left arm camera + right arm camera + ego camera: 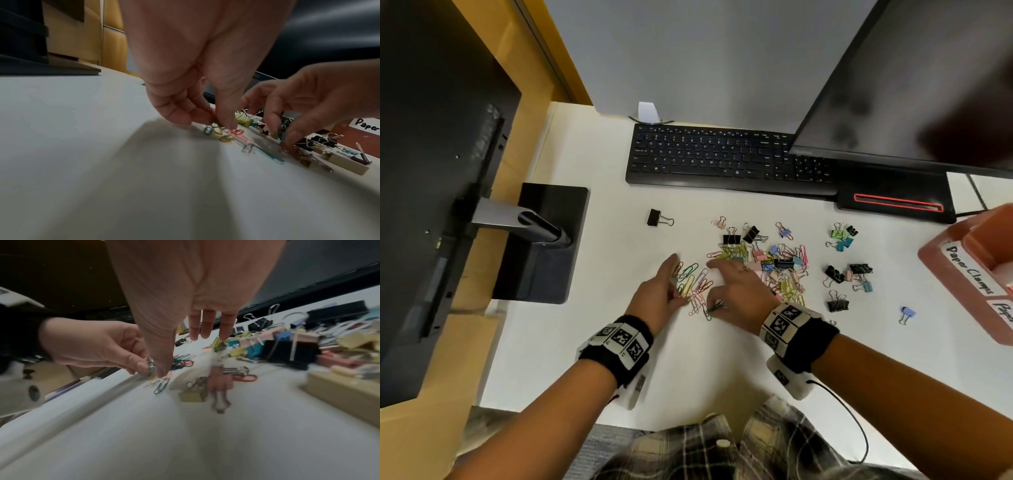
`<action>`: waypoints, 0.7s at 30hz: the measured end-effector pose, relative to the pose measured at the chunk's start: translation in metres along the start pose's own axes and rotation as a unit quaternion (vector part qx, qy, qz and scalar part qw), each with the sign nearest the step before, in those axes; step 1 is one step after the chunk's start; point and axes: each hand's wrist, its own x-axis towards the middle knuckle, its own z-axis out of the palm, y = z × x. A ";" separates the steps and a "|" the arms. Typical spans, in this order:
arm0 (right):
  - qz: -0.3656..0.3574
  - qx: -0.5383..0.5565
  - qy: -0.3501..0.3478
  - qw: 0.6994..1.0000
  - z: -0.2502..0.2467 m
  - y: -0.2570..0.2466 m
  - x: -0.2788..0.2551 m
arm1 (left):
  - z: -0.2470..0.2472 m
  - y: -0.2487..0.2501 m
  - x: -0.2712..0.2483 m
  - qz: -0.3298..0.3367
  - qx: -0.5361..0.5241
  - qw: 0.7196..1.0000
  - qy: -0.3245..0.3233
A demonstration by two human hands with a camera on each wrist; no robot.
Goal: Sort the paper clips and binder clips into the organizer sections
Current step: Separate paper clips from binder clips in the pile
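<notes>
A loose spread of coloured paper clips lies on the white desk between my two hands. My left hand pinches a few paper clips at their left edge, fingers curled. My right hand pinches green paper clips between thumb and index finger, its other fingers held straight. Just right of the hands lies a mixed heap of binder clips and paper clips. The brown organizer, labelled "Paper Clamps", stands at the right edge of the desk.
A lone black binder clip lies far left and a blue one near the organizer, with black and pastel binder clips between. A keyboard and monitor are behind. A monitor base is on the left.
</notes>
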 end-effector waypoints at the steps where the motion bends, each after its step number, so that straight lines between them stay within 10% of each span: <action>1: -0.006 0.004 -0.016 1.000 0.003 -0.004 0.002 | 0.003 0.001 0.002 -0.012 0.007 1.000 -0.001; 21: 0.062 0.039 -0.016 0.997 -0.001 0.000 0.039 | -0.004 0.002 0.030 0.004 0.137 0.990 0.012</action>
